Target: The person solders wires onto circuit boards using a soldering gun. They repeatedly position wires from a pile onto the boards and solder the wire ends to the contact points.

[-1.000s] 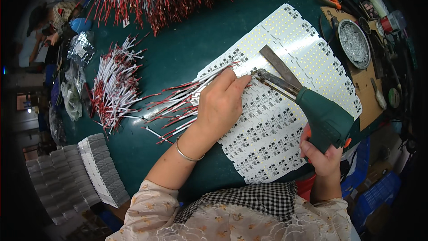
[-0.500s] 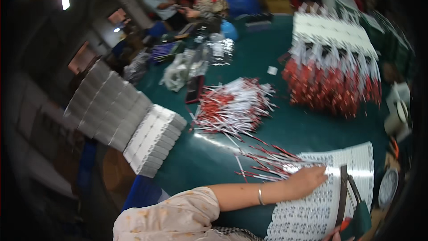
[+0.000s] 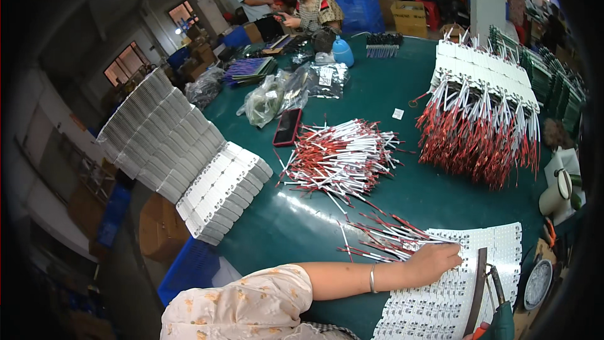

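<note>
My left hand [image 3: 434, 264] rests on a panel of white circuit boards [image 3: 415, 311], its fingers pinched on red-and-white wires [image 3: 384, 233]. These wires fan out leftward from under the hand. A dark strip [image 3: 476, 293] lies across the panel, right of my fingertips. Beside the strip is the bent dark tube of a green soldering gun [image 3: 503, 322], with a thin wire along it. Only a sliver of my right hand [image 3: 467, 337] shows at the lower edge, by the gun's red part; most of its grip is cut off.
A loose wire pile [image 3: 346, 157] lies mid-table beside a phone [image 3: 287, 127]. Wired white panels [image 3: 481, 69] stand far right; stacked panels [image 3: 223, 192] stand left. A cream mug [image 3: 555, 195] and round dish [image 3: 538, 283] are at right. Two people [image 3: 308, 9] stand beyond the table.
The view has shifted and become sharper. My left hand keeps its place on the panel with the wires. The soldering gun sits lower in view, and less of my right hand shows.
</note>
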Tool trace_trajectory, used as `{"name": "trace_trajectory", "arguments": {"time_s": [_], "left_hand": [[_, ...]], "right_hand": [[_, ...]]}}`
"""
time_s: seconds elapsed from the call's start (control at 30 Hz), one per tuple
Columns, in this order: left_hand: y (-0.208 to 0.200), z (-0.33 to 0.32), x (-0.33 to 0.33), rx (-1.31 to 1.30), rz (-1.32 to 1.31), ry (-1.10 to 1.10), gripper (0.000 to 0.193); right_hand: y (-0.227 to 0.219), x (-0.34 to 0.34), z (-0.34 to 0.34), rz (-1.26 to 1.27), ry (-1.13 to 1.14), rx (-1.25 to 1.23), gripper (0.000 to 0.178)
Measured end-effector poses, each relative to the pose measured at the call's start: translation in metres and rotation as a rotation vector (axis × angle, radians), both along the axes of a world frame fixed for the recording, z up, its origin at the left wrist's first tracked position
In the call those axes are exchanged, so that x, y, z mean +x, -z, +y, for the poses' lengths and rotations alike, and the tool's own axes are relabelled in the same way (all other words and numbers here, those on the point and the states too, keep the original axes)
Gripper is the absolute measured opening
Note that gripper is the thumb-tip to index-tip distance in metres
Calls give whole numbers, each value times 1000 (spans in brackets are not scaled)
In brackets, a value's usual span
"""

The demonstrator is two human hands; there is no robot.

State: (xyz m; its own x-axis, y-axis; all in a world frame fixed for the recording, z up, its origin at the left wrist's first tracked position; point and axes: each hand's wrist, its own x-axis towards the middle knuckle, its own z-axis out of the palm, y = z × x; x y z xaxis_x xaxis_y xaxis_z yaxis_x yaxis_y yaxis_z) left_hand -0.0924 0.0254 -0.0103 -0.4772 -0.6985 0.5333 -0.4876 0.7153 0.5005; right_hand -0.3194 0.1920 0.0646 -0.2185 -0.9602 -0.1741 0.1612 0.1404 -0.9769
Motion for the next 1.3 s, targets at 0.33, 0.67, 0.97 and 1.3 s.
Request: {"name": "trace_trajectory", "arguments": {"time_s": [0.33,0.67,0.97,1.3], "left_hand": [[-2,-17,12,-41,50,87,13],[2,-20,1,-43,22,164,28],[3,-24,4,-46,44,206,29],[0,-22,2,-155,0,216,32]], "right_hand": [[17,17,-3,-31,128,-28,59],[15,25,4,-76,187,4,61],[19,29,6,-39,173,-13,57],[26,31,6,-29,84,35,42]]}}
